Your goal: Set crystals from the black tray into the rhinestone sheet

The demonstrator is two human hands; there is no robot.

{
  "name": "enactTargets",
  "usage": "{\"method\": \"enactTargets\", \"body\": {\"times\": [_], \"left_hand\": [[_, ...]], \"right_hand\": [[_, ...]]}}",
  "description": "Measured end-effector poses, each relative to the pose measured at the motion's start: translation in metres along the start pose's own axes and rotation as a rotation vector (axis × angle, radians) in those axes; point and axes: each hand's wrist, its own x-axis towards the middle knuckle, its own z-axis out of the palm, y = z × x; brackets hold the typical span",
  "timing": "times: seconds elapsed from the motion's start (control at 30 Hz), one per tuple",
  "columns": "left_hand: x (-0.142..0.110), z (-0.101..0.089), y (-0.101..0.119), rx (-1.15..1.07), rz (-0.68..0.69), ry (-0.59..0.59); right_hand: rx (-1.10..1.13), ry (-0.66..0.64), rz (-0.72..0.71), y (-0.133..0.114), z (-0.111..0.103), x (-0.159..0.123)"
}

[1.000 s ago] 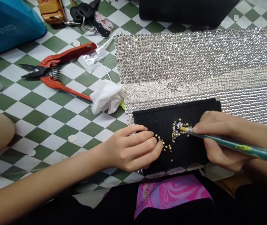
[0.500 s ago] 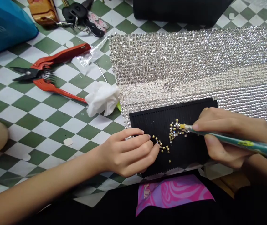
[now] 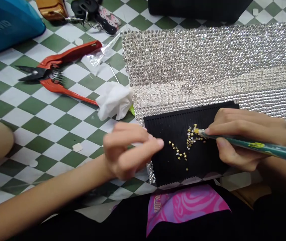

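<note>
The green pen-like tool (image 3: 255,145) is cut off at the right edge.

Checkered tabletop (image 3: 57,120), red cutters (image 3: 51,86), white tissue (image 3: 114,100), rhinestone sheet (image 3: 208,57)

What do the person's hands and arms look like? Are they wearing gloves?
No gloves! The bare left hand and bare right hand each have ordinary human fingers. The bare left forearm shows no sleeve, watch or bracelet. The bare right forearm is partly hidden, but no sleeve shows.
</note>
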Motion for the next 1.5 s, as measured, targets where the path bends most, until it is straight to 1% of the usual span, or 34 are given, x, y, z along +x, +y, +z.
{"method": "enactTargets", "body": {"times": [0.03,0.07,0.1,0.17,0.23,0.27,0.33,0.4,0.47,0.53,0.57,0.6,0.63,0.67,0.7,0.77,0.83,0.9,0.97,1.07,1.17,1.3,1.37,1.47,1.5], "left_hand": [[0.002,0.0,-0.001,0.068,0.033,0.036],[0.004,-0.001,-0.002,0.169,0.031,0.039],[0.006,-0.003,-0.004,0.296,-0.012,0.009],[0.01,-0.007,-0.009,0.564,-0.156,-0.114],[0.014,-0.01,-0.017,0.754,-0.204,-0.224],[0.015,-0.012,-0.021,0.796,-0.192,-0.271],[0.018,-0.014,-0.027,0.808,-0.16,-0.356],[0.021,-0.016,-0.029,0.803,-0.182,-0.433],[0.024,-0.019,-0.025,0.834,-0.211,-0.452],[0.027,-0.023,-0.018,0.864,-0.189,-0.386],[0.028,-0.025,-0.014,0.838,-0.125,-0.344],[0.029,-0.026,-0.009,0.786,-0.095,-0.27],[0.03,-0.028,-0.003,0.688,-0.052,-0.246],[0.03,-0.029,0.003,0.53,0.078,-0.291],[0.03,-0.03,0.009,0.398,0.177,-0.364],[0.029,-0.029,0.02,0.185,0.284,-0.457],[0.027,-0.026,0.029,0.082,0.273,-0.493],[0.025,-0.023,0.032,0.047,0.225,-0.505],[0.022,-0.021,0.033,0.051,0.191,-0.491],[0.02,-0.02,0.032,0.097,0.19,-0.462],[0.021,-0.021,0.031,0.119,0.193,-0.482],[0.024,-0.02,0.03,0.074,0.202,-0.508],[0.025,-0.02,0.027,0.07,0.238,-0.486],[0.024,-0.023,0.016,0.079,0.235,-0.372],[0.023,-0.025,0.011,0.084,0.206,-0.333]], "right_hand": [[-0.008,-0.009,-0.009,0.001,0.001,0.0],[-0.012,-0.006,-0.028,0.003,0.001,0.0],[-0.012,-0.004,-0.048,0.004,0.001,0.001],[-0.007,-0.001,-0.084,0.006,0.002,0.001],[-0.006,0.01,-0.087,0.007,0.003,0.001],[-0.006,0.014,-0.085,0.007,0.004,0.001],[-0.01,0.011,-0.064,0.006,0.004,0.0],[-0.012,0.004,-0.057,0.005,0.004,-0.001],[-0.014,-0.001,-0.035,0.005,0.003,-0.002],[-0.006,0.007,-0.031,0.005,0.003,-0.004],[-0.001,0.017,-0.033,0.006,0.004,-0.004],[-0.001,0.024,-0.033,0.006,0.004,-0.005],[-0.002,0.036,-0.044,0.007,0.004,-0.005],[-0.008,0.041,-0.049,0.007,0.005,-0.005],[-0.017,0.035,-0.045,0.007,0.005,-0.005],[-0.028,0.013,-0.041,0.006,0.005,-0.004],[-0.03,-0.009,-0.029,0.005,0.004,-0.003],[-0.028,-0.016,-0.024,0.004,0.004,-0.003],[-0.026,-0.025,-0.029,0.004,0.003,-0.003],[-0.042,-0.022,-0.028,0.004,0.004,-0.004],[-0.035,-0.004,-0.037,0.007,0.005,-0.006],[-0.018,0.009,-0.058,0.008,0.005,-0.006],[-0.005,0.021,-0.049,0.007,0.004,-0.004],[-0.012,0.066,-0.018,0.006,0.003,-0.003],[-0.022,0.088,-0.002,0.006,0.003,-0.004]]}}
